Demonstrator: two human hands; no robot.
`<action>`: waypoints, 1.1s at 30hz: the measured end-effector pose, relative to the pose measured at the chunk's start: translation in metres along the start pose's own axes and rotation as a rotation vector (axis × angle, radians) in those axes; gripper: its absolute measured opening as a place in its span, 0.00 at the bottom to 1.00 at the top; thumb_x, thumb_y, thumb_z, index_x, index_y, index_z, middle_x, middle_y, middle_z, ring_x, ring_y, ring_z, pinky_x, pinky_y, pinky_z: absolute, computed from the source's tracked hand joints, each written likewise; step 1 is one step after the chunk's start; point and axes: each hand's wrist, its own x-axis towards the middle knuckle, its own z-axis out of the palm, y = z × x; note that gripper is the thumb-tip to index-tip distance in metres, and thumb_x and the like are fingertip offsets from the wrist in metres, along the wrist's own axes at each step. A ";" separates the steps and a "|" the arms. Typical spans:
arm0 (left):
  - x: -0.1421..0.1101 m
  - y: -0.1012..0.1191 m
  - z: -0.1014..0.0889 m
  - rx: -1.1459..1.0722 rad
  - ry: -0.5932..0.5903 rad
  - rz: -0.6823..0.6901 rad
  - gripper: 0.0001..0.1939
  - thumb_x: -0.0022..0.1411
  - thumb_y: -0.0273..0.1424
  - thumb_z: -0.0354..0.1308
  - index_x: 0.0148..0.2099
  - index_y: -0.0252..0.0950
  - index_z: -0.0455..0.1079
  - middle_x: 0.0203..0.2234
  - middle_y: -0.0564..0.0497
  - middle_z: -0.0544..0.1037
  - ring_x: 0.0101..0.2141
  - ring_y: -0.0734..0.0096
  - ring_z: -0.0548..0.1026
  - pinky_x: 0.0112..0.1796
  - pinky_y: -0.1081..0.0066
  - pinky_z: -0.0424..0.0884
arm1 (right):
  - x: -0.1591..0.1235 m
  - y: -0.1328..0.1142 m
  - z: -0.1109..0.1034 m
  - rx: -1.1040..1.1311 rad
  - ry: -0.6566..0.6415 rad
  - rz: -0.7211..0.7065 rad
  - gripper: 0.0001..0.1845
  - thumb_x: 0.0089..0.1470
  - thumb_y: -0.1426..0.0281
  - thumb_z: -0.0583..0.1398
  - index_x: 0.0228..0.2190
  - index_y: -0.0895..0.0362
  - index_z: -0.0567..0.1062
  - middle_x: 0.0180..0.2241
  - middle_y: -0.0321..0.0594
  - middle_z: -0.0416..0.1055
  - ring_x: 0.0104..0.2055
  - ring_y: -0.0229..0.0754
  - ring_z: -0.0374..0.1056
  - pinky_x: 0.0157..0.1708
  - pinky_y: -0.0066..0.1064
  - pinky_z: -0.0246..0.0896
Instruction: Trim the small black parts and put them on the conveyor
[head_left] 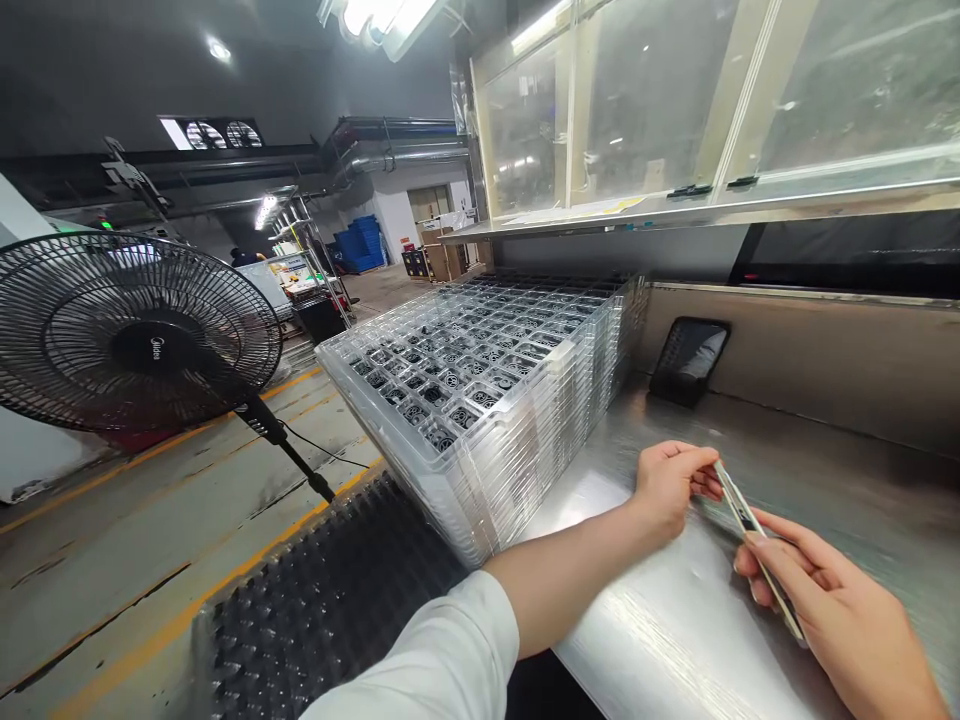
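Note:
My left hand (670, 483) rests on the steel worktop (675, 640), fingers curled and pinched at the tip of a pair of thin metal tweezers (754, 535). My right hand (840, 610), low at the right, grips the tweezers' other end between thumb and fingers. Whether anything sits in the tweezers' tip, I cannot make out. A tall stack of clear plastic trays (480, 400) holding small dark round parts stands just left of my left forearm.
A black phone (688, 360) leans against the back wall of the bench. A black pedestal fan (131, 335) stands on the floor at left, above a black studded floor mat (330, 600). Glass-fronted cabinet overhead; racks and blue crates far back.

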 end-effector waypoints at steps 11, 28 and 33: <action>-0.001 0.000 0.000 -0.003 0.020 0.018 0.24 0.36 0.46 0.73 0.26 0.35 0.69 0.20 0.52 0.71 0.20 0.76 0.67 0.25 0.72 0.63 | 0.008 0.012 -0.004 -0.017 -0.008 0.004 0.45 0.33 0.41 0.61 0.48 0.56 0.75 0.26 0.35 0.72 0.26 0.46 0.64 0.33 0.38 0.60; -0.001 0.003 0.001 0.009 0.044 -0.015 0.20 0.41 0.42 0.72 0.26 0.34 0.69 0.19 0.51 0.71 0.20 0.76 0.68 0.25 0.73 0.63 | 0.005 0.011 -0.003 0.047 0.004 -0.021 0.42 0.33 0.43 0.62 0.46 0.58 0.76 0.25 0.37 0.72 0.25 0.46 0.63 0.29 0.39 0.59; -0.002 0.005 0.002 0.016 0.043 -0.020 0.21 0.43 0.43 0.73 0.26 0.34 0.68 0.19 0.52 0.71 0.20 0.77 0.68 0.24 0.73 0.64 | 0.003 0.009 -0.001 0.076 0.011 -0.029 0.41 0.32 0.44 0.63 0.44 0.59 0.77 0.24 0.37 0.71 0.24 0.46 0.63 0.28 0.38 0.60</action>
